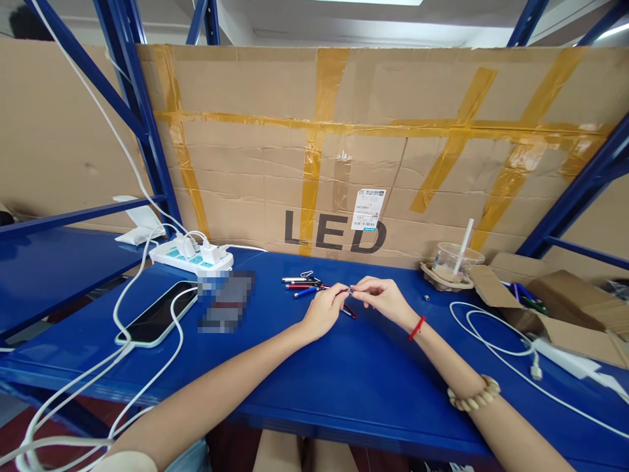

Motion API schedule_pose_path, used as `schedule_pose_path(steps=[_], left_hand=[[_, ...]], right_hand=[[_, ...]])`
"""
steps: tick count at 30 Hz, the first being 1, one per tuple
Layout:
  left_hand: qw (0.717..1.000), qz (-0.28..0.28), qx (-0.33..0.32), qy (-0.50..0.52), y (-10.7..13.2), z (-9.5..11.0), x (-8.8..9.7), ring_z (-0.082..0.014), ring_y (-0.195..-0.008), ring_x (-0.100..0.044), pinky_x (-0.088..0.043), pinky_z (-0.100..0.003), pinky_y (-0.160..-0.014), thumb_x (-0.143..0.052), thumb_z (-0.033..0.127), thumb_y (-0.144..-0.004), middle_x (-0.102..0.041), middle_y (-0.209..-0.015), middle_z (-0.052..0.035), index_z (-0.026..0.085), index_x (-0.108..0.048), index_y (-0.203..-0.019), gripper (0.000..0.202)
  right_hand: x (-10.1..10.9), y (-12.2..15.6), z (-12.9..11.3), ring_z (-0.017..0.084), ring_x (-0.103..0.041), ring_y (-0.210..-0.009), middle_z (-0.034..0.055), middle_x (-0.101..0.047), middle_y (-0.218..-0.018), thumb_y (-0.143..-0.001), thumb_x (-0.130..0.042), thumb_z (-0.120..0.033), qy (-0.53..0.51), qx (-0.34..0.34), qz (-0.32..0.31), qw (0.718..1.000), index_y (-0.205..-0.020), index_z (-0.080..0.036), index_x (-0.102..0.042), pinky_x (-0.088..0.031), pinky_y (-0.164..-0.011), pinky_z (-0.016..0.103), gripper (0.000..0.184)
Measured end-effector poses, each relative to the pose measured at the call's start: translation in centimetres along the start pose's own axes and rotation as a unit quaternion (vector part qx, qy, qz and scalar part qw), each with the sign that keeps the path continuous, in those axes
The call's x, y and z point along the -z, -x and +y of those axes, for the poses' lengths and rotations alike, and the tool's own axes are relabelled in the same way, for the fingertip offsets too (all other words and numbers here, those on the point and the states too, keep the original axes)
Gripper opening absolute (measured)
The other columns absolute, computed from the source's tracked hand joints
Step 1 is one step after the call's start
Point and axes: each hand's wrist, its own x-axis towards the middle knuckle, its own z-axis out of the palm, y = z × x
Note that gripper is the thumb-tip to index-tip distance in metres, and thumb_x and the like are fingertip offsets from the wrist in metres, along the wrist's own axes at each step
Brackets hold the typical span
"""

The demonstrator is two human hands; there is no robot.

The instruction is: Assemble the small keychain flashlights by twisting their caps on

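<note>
The pen (350, 290) is being held just above the desk (344, 380), in front of the box (373, 151) and below its printed letters. Both hands are pinching it. The left hand (324, 309) is curling narrow around its near part, with a red end sticking out below the fingers. The right hand (382, 298) is closing thumb and forefinger on the small silver end. The fingertips of the two hands are almost touching. The pen is too small to tell more about it.

A red string (417, 328) is circling the right wrist, and a bead bracelet (474, 393) is sitting further up that forearm.

The loose pens (302, 284) are lying in a small heap just left of the hands, nearer to the box, one with a key ring.

Against the foot of the box, to its left end, a power strip (191, 259) is lying with white plugs in it. A phone (157, 314) is lying screen up further out from the box, with a white cable running to it.

Toward the right end of the box, a clear cup (455, 262) with a straw is standing in a paper tray. Beyond it an open carton (555, 301) is resting on the desk, and a white cord (491, 341) is looping in front of that carton.
</note>
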Motion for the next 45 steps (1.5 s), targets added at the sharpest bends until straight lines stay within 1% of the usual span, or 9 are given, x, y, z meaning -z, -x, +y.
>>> schedule_pose_path(steps=[3,8,18,24,29,37,40,43,45], left_hand=[[0.999,-0.027,-0.010,0.017,0.10,-0.12,0.02,-0.0084,-0.057,-0.046,-0.034,-0.019,-0.059,-0.035,0.023,-0.087,-0.047,-0.059,0.0044,0.017,-0.053,-0.082,0.019],[0.997,-0.058,-0.022,0.047,0.42,-0.36,0.00,-0.0082,-0.058,-0.046,-0.035,-0.018,-0.059,-0.038,0.026,-0.086,-0.048,-0.061,0.0042,0.017,-0.051,-0.084,0.016],[0.994,-0.070,-0.049,0.068,0.55,-0.70,-0.09,-0.0091,-0.062,-0.051,-0.038,-0.019,-0.060,-0.044,0.027,-0.085,-0.054,-0.068,0.0031,0.017,-0.045,-0.081,0.010],[0.994,-0.072,-0.057,0.067,0.55,-0.47,-0.02,-0.0112,-0.073,-0.057,-0.041,-0.019,-0.065,-0.045,0.025,-0.084,-0.060,-0.080,0.0008,0.017,-0.045,-0.080,0.009],[0.995,-0.056,-0.064,0.050,0.37,-0.44,-0.05,-0.0126,-0.074,-0.058,-0.042,-0.020,-0.066,-0.047,0.023,-0.083,-0.061,-0.080,-0.0004,0.017,-0.045,-0.076,0.009],[0.997,-0.026,-0.061,0.027,0.36,-0.41,0.01,-0.0129,-0.073,-0.058,-0.043,-0.021,-0.066,-0.049,0.023,-0.082,-0.060,-0.078,0.0003,0.016,-0.047,-0.075,0.010],[0.998,-0.028,-0.059,0.014,0.27,-0.23,0.05,-0.0131,-0.074,-0.059,-0.044,-0.022,-0.069,-0.049,0.024,-0.083,-0.062,-0.080,-0.0001,0.017,-0.052,-0.086,0.008],[0.997,-0.022,-0.065,-0.025,0.12,-0.21,0.02,-0.0148,-0.082,-0.059,-0.043,-0.025,-0.078,-0.050,0.021,-0.083,-0.064,-0.091,-0.0025,0.018,-0.054,-0.104,0.022],[0.995,-0.018,-0.084,-0.044,0.04,-0.30,-0.04,-0.0158,-0.088,-0.058,-0.041,-0.026,-0.082,-0.049,0.020,-0.083,-0.063,-0.097,-0.0032,0.019,-0.056,-0.107,0.024]], right_hand=[[0.20,0.11,0.07,0.007,-0.049,-0.047,0.0040,-0.057,-0.073,-0.065,-0.069,-0.031,0.003,0.034,-0.020,0.999,-0.064,-0.014,-0.066,-0.043,-0.042,0.021,0.018],[0.28,0.38,0.02,0.008,-0.051,-0.050,0.0035,-0.056,-0.068,-0.065,-0.069,-0.030,0.016,0.054,-0.032,0.998,-0.060,-0.014,-0.065,-0.045,-0.045,0.022,0.017],[0.54,0.48,-0.19,0.013,-0.054,-0.060,0.0044,-0.058,-0.064,-0.067,-0.068,-0.028,0.104,0.096,-0.031,0.989,-0.056,-0.015,-0.062,-0.043,-0.056,0.025,0.018],[0.30,0.64,-0.62,0.011,-0.051,-0.056,0.0035,-0.056,-0.061,-0.067,-0.067,-0.029,0.118,0.071,-0.032,0.990,-0.054,-0.014,-0.061,-0.040,-0.053,0.023,0.021],[0.15,0.74,-0.61,0.010,-0.050,-0.055,0.0028,-0.055,-0.060,-0.067,-0.066,-0.031,0.139,0.036,-0.029,0.989,-0.053,-0.013,-0.059,-0.039,-0.052,0.022,0.024],[-0.07,0.66,-0.34,0.010,-0.050,-0.053,0.0032,-0.056,-0.062,-0.065,-0.066,-0.037,0.137,0.016,-0.009,0.990,-0.053,-0.013,-0.059,-0.039,-0.050,0.022,0.027],[-0.17,0.62,-0.51,0.009,-0.048,-0.049,0.0033,-0.056,-0.060,-0.064,-0.066,-0.040,0.120,0.000,-0.002,0.993,-0.055,-0.013,-0.061,-0.038,-0.046,0.022,0.029],[-0.18,0.55,-0.56,0.009,-0.049,-0.047,0.0031,-0.056,-0.060,-0.062,-0.067,-0.042,0.084,-0.023,-0.004,0.996,-0.056,-0.012,-0.061,-0.039,-0.044,0.021,0.031],[-0.14,0.51,-0.50,0.009,-0.050,-0.047,0.0028,-0.056,-0.061,-0.060,-0.069,-0.042,0.056,-0.036,-0.008,0.998,-0.057,-0.012,-0.061,-0.040,-0.045,0.021,0.031]])
